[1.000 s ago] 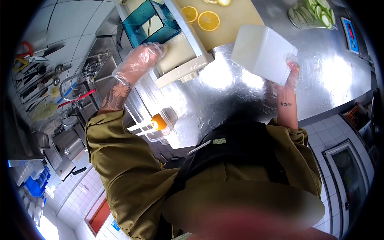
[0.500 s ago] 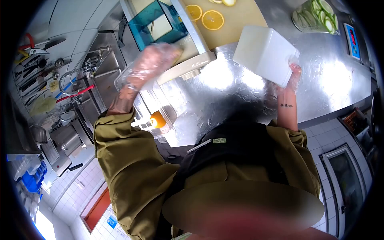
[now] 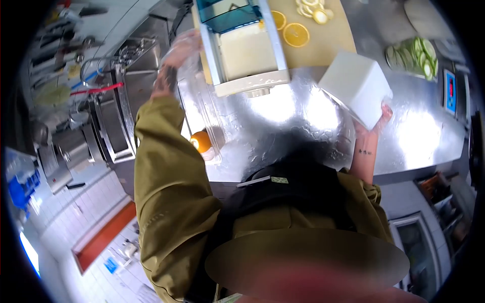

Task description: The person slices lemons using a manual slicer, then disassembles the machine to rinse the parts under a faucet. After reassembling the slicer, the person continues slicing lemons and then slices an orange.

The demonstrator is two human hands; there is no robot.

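Note:
My right hand (image 3: 382,120), in a clear plastic glove, grips a white square-sided container (image 3: 353,83) by its near corner, tilted above the steel counter. My left hand (image 3: 183,48), also gloved, is smeared by motion beside the left edge of a slicer (image 3: 250,83); its fingers cannot be made out clearly. The slicer has a teal see-through hopper (image 3: 230,22) at its far end and a pale bed. It sits on a yellow cutting board (image 3: 323,48), where orange slices (image 3: 296,35) and pale citrus pieces (image 3: 319,15) lie.
A clear tray (image 3: 214,121) near my left forearm holds a cut orange (image 3: 200,142). Cucumber slices fill a clear container (image 3: 411,58) at the right, near a digital scale (image 3: 449,91). A sink (image 3: 141,68) and wall-hung knives stand left.
My left hand has moved off the slicer's bed to its left side, uncovering more of the bed. The view has shifted; my right hand still holds the white container.

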